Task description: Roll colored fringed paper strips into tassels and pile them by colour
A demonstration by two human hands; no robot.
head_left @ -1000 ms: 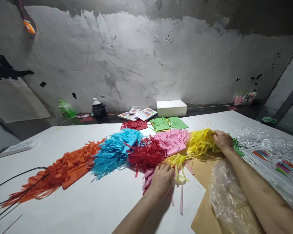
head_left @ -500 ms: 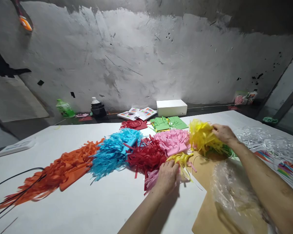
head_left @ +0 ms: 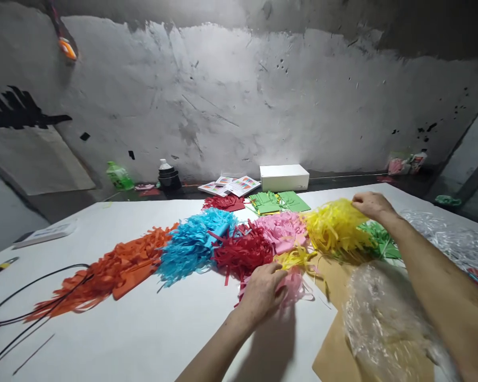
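My right hand (head_left: 374,206) pinches the upper right edge of a bunch of yellow fringed tissue paper (head_left: 336,227), whose strips fan out to the left and downward. Lower down, the fingers of my left hand (head_left: 265,286) are curled round some pink paper fringe (head_left: 297,286), blurred at its right side. Just behind that hand lies a small yellow fringe piece (head_left: 295,258). Dark red fringe (head_left: 245,252) and a pink fringe bundle (head_left: 284,231) lie beyond it. Green fringe (head_left: 382,241) shows under my right wrist.
Blue fringe (head_left: 199,246) and orange fringe (head_left: 119,265) stretch leftward, with black cords (head_left: 35,318) near the orange. A crumpled clear plastic bag (head_left: 382,318) lies on brown card (head_left: 330,345) at right. A white box (head_left: 284,178) stands by the wall.
My right hand has lifted slightly, and the yellow fringe has spread wider. At my left hand, the pink strips have moved out to the right. The view has shifted a little leftward.
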